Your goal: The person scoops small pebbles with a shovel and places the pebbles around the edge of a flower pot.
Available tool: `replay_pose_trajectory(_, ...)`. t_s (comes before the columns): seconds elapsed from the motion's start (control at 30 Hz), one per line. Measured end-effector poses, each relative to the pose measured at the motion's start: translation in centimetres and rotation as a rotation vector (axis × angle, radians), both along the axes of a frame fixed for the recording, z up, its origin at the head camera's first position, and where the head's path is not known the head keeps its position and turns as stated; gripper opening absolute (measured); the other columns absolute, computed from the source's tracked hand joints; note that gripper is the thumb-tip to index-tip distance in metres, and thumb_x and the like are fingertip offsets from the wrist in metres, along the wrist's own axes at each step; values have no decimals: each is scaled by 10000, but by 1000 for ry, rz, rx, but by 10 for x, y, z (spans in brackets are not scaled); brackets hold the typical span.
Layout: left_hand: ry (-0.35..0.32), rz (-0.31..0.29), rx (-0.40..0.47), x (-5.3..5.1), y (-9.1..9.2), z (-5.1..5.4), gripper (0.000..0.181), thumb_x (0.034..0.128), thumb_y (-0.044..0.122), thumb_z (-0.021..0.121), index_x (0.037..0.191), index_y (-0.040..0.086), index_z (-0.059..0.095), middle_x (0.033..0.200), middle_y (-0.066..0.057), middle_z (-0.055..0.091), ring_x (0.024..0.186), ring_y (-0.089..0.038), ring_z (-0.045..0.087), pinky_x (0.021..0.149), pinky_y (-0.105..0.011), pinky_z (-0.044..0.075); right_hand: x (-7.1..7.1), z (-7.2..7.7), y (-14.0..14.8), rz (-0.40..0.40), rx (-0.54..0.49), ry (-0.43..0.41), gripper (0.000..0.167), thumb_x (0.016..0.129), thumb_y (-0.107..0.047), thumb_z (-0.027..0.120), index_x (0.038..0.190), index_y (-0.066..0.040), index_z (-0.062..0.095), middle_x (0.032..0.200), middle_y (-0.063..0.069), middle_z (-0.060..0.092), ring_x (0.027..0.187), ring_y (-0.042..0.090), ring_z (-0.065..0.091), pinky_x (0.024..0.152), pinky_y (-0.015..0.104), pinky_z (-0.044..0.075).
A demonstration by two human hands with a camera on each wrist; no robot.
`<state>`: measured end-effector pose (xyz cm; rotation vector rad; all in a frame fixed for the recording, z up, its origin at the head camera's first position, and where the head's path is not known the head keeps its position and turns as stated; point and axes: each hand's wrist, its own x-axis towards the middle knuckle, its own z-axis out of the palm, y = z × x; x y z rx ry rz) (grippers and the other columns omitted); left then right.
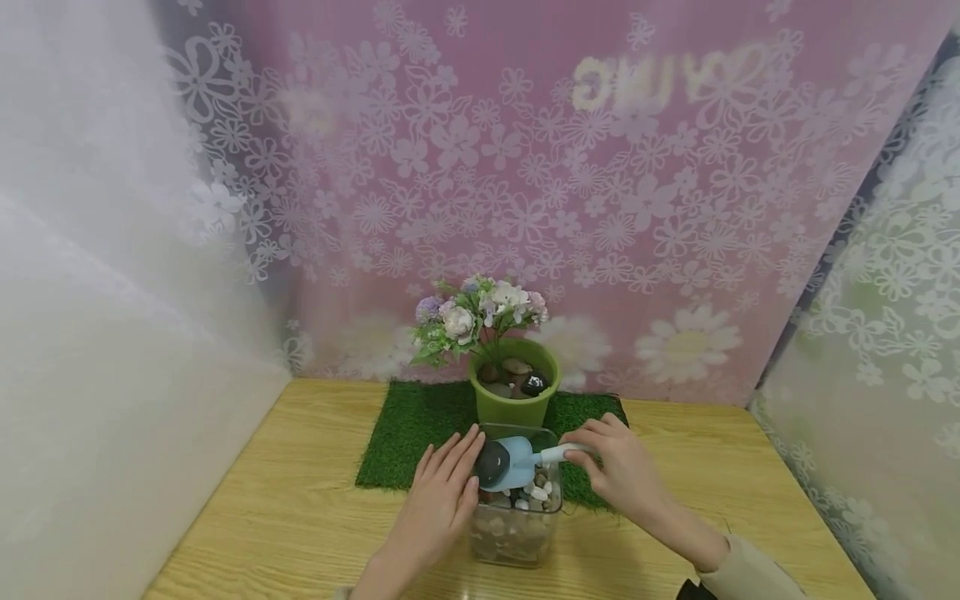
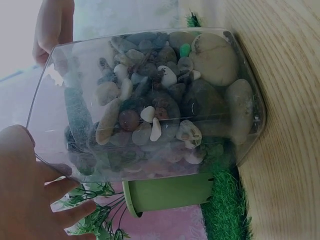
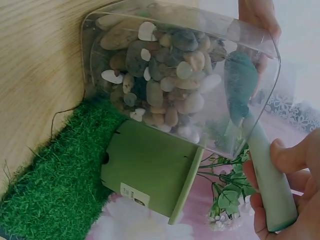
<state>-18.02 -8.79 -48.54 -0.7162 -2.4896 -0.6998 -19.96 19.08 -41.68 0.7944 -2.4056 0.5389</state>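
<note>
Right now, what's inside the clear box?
White, brown and gray stones, with the blue scoop above them, a dark stone at its tip. Whatever lies deep in the middle is covered.

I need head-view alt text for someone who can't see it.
A right hand holds a blue scoop, a dark stone at its tip, above pebbles in a clear container that the left hand touches. Behind, a green pot of flowers stands on artificial grass.

Right hand [image 3: 297,187] grips scoop by pale handle [image 3: 270,177]; blade [image 3: 239,82] shows through clear container [image 3: 217,37], near pebbles [image 3: 157,75]. Green pot [image 3: 152,162] stands beside container, turf [image 3: 55,180] at base. Left hand [image 3: 261,17] behind.
</note>
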Motion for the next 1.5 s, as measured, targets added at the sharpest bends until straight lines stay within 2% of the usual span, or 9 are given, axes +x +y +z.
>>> replay_pose_trajectory(0.33,1,11,-12,1,1,0,544,1068,272,494,1585,149,377,1627,10,367,1436,-296,419,1109,-641,335,2,-1,10,-18,-77,-21,178,791,-66,829,949,-140,795,835,-122,667,734,35,425,608,233,376)
replay_pose_trajectory(0.63,31,20,-26,1,0,-1,565,1043,221,526,1586,168,376,1623,4,375,1442,-298,411,1116,-641,328,7,0,27,-78,-101,-25,195,790,-53,827,963,-137,797,864,-107,684,790,68,500,632,253,437)
replay_pose_trajectory(0.97,62,33,-50,1,1,-1,552,1040,216,524,1575,167,399,1622,8,377,1446,-295,404,1121,-624,328,4,12,47,-117,-109,19,221,790,-43,826,991,-129,795,908,-21,729,849,169,588,677,382,498)
replay_pose_trajectory(1.3,9,15,-33,2,1,0,544,1058,217,494,1587,173,373,1635,7,352,1461,-301,383,1145,-625,297,-12,24,56,-119,-129,19,195,822,-39,802,1013,-72,793,947,95,744,907,344,656,800,596,518)
replay_pose_trajectory(1.5,27,19,-30,3,1,1,535,1047,203,519,1567,143,411,1628,2,365,1444,-314,407,1127,-631,320,-27,31,60,-150,-123,-13,190,863,-66,778,1050,-32,786,967,158,749,853,370,663,748,568,516)
